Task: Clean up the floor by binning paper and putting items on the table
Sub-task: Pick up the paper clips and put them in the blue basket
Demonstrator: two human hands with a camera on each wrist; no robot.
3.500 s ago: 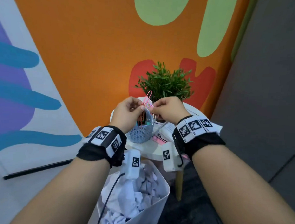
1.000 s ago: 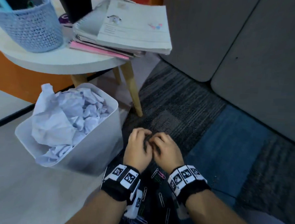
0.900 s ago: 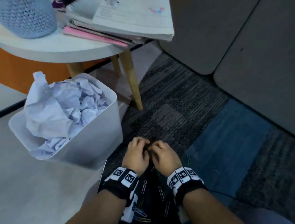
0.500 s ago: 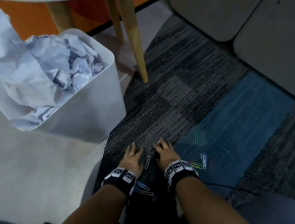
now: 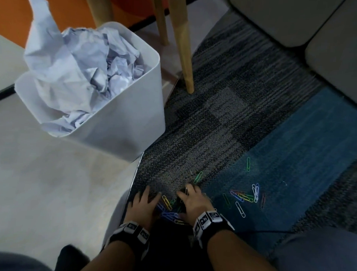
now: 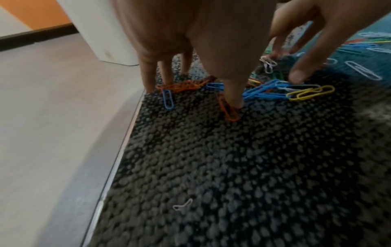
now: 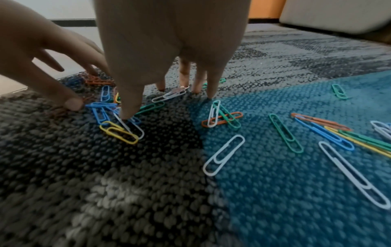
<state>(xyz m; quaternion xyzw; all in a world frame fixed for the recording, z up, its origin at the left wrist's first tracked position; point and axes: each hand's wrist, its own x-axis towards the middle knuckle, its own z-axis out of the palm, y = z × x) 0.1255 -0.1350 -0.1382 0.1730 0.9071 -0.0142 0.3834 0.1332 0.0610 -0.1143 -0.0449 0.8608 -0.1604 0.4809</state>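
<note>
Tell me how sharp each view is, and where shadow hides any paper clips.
Head view: dim, slightly soft; shadow between the left hand and right hand darkens the paper clips there. Left wrist view: clips near the fingertips are crisp, foreground carpet blurs. Right wrist view: clips stay sharp mid-frame, edges smear and stretch.

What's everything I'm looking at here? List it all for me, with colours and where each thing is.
paper clips: many, blue, green, yellow, orange, white; scattered on the carpet, round and between the hands.
bin: one, white; on the pale floor at the carpet's edge.
crumpled paper: a heap, white; fills the bin and rises above its rim.
table legs: three visible, wooden; behind the bin.
carpet: one, grey and blue patches.
sofa: grey cushions, top right.
wall: orange, top left.
left hand: fingers spread, tips on the carpet among the clips.
right hand: fingers spread, tips on the carpet among the clips.
</note>
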